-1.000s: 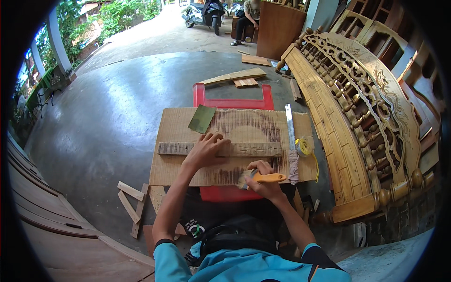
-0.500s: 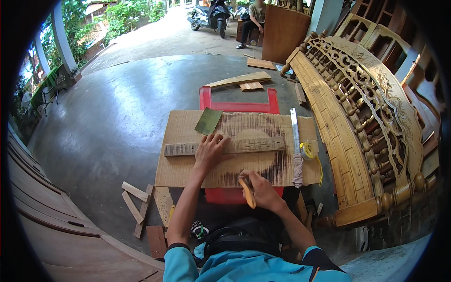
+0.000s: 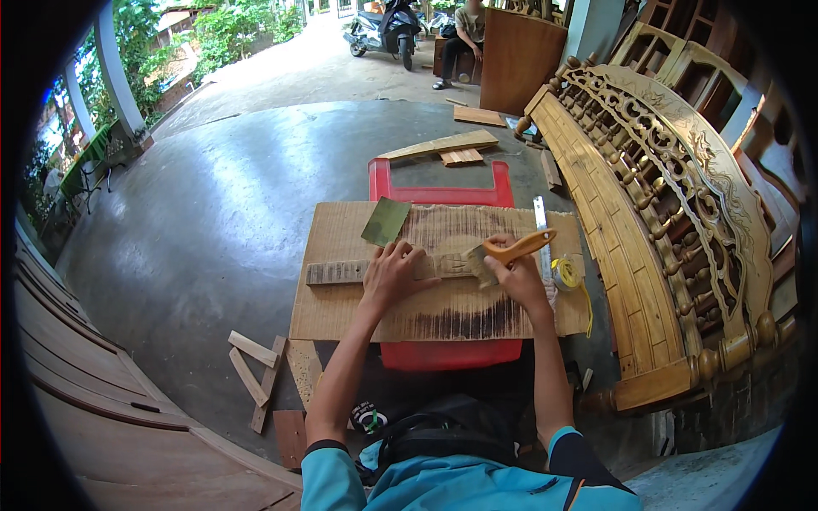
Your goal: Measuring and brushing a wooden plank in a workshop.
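Note:
A flat wooden strip lies crosswise on a cardboard sheet in front of me. My left hand holds the strip near its middle, fingers curled over the far edge and thumb stretched to the right. In my right hand is a paintbrush with an orange-brown handle, its bristles touching the strip's right part. The handle points up to the right. Just beyond my left hand lies a green square of sandpaper. Dark streaks mark the cardboard around the strip.
Right of the strip are a metal ruler and a yellow tape measure. A red plastic stool supports the cardboard. A carved wooden bench-like piece stands at right. Wood offcuts lie at left. A person sits far back near a scooter.
My right hand has moved up from the cardboard's near edge to the strip's right part, and the brush has swung so its bristles touch the wood. My left hand stays on the strip.

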Action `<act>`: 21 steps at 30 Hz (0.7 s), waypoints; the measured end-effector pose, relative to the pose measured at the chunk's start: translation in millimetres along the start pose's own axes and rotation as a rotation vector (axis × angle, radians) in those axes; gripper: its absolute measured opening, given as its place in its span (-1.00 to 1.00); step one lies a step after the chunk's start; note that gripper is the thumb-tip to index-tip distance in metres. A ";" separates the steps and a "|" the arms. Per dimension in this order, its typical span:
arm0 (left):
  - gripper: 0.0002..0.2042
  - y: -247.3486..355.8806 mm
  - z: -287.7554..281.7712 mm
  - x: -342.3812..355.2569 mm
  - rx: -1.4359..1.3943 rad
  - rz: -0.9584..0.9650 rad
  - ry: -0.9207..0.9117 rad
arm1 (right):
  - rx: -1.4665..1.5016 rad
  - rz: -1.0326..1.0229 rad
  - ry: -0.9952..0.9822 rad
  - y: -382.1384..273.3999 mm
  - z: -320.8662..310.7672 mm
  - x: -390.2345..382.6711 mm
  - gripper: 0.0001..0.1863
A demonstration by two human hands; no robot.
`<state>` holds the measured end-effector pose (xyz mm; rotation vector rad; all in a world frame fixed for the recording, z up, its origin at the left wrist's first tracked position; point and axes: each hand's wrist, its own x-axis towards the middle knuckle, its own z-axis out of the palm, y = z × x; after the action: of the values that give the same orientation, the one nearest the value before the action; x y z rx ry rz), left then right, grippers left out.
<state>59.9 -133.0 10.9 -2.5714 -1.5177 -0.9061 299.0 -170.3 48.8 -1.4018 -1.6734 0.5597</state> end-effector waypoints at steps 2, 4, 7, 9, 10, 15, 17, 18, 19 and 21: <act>-0.49 -0.6 0.1 0.4 0.012 -0.012 -0.023 | -0.242 -0.270 0.267 -1.2 -2.5 2.0 -0.69; -0.49 -1.3 0.6 0.7 0.027 -0.008 -0.018 | -0.454 -0.074 0.153 -1.3 -5.2 3.6 -0.69; -0.49 -1.5 1.5 0.6 0.043 -0.007 -0.002 | -0.313 -0.004 0.072 0.1 -8.3 1.5 -0.66; -0.49 -1.5 1.6 0.3 0.013 -0.018 -0.022 | 0.016 0.120 0.078 1.5 -11.0 -1.7 -0.66; -0.48 -1.1 1.3 -0.3 0.014 -0.027 -0.036 | -0.416 0.011 0.213 1.5 -8.4 -2.4 -0.65; -0.49 0.8 -0.4 -1.1 0.031 -0.012 -0.010 | -0.334 -0.110 0.101 0.6 -3.3 -1.7 -0.63; -0.49 1.2 -0.1 -1.5 0.011 -0.031 -0.034 | -0.285 -0.071 0.213 1.1 -1.0 -0.7 -0.64; -0.50 0.7 0.0 -0.6 0.002 -0.025 -0.003 | -0.519 -0.153 0.352 1.3 1.2 0.4 -0.66; -0.50 0.5 0.4 -0.4 0.011 -0.021 -0.020 | -0.485 -0.088 0.255 2.1 2.3 0.9 -0.66; -0.51 -0.6 0.9 0.5 0.030 0.002 0.009 | -0.388 -0.050 0.070 3.9 5.0 3.6 -0.66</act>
<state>59.9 -132.1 10.2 -2.5442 -1.5143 -0.8866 297.1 -164.9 44.3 -1.6242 -1.8191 0.1574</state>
